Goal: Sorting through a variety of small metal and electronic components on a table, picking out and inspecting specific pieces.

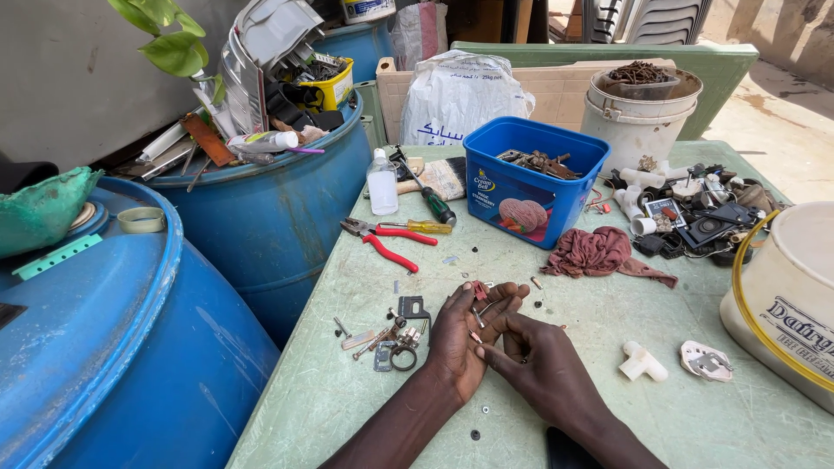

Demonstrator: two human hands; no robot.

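Observation:
My left hand (465,334) rests palm up on the pale green table (608,321) and holds a few small metal parts (480,304), among them thin pins and a reddish piece. My right hand (543,365) lies beside it, its fingertips reaching into the left palm and pinching at one of the small parts. Just left of my left hand sits a scatter of screws, a ring and small metal brackets (395,339).
Red-handled pliers (387,239), a screwdriver (430,204) and a clear bottle (381,182) lie farther back. A blue tub of metal scrap (530,187), a reddish rag (599,254), white pipe fittings (643,363), white buckets (638,117) and blue drums (113,339) surround the work area.

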